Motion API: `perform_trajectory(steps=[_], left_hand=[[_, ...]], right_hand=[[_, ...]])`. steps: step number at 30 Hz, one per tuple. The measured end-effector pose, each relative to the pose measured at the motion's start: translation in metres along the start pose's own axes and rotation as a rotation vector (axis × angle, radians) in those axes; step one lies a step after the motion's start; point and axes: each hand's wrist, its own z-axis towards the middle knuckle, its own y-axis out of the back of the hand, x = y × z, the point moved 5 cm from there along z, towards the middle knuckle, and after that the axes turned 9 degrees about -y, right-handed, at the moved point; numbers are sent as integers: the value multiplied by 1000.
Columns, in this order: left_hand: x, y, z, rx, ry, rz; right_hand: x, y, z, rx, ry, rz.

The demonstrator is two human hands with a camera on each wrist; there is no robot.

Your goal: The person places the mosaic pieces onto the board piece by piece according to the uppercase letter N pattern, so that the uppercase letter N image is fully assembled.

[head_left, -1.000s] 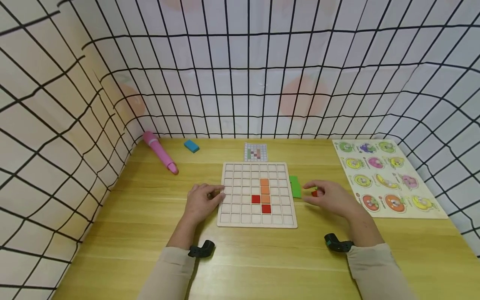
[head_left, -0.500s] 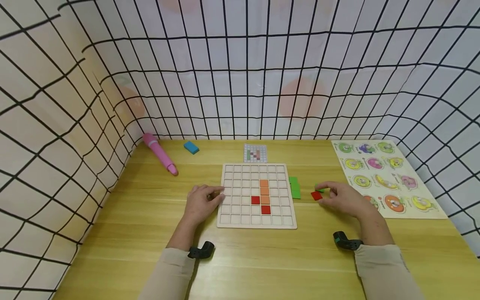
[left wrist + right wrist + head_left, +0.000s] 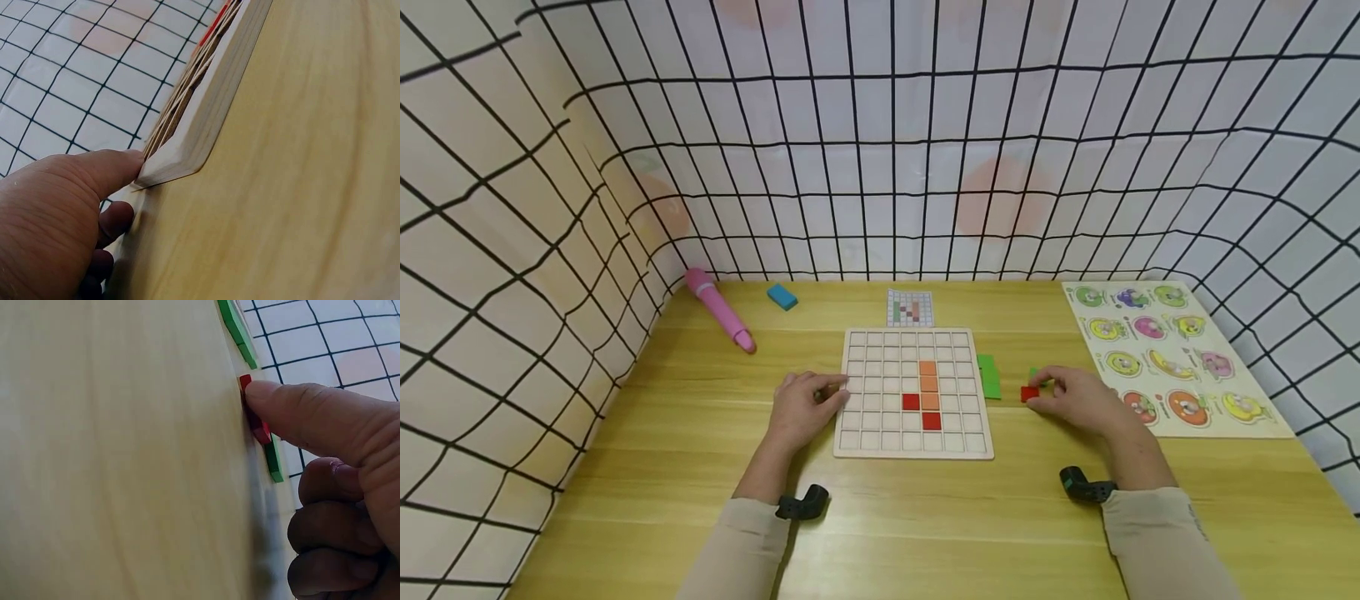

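In the head view a wooden grid board (image 3: pixel 880 433) lies mid-table. It holds two red tiles and a column of orange tiles (image 3: pixel 928 383). My left hand (image 3: pixel 799 408) is at the board's left edge, thumb and forefinger touching it; the left wrist view has the thumb (image 3: pixel 112 170) against the board's corner. To the right of the board, my right hand (image 3: pixel 1078 398) pinches a loose red tile (image 3: pixel 1028 394) between thumb and forefinger. A green tile (image 3: pixel 273 461) lies just behind it, partly hidden. Green tiles (image 3: pixel 990 377) lie along the board's right edge.
A small pattern card (image 3: pixel 910 308) lies behind the board. Further left are a blue block (image 3: pixel 782 297) and a pink toy microphone (image 3: pixel 721 310). A fruit picture board (image 3: pixel 1180 421) lies at right, partly under the right hand. Grid-patterned cloth walls (image 3: pixel 850 167) enclose the table.
My right hand drew back to the right, uncovering the red tile, then came slightly left onto it. The tile has turned to sit squarer. My left hand stays put.
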Motion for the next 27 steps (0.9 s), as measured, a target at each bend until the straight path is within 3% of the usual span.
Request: perform_trajectory(steps=[27], left_hand=[[-1, 0, 0, 1, 15, 3]], right_hand=[[-4, 0, -1, 27, -36, 21]])
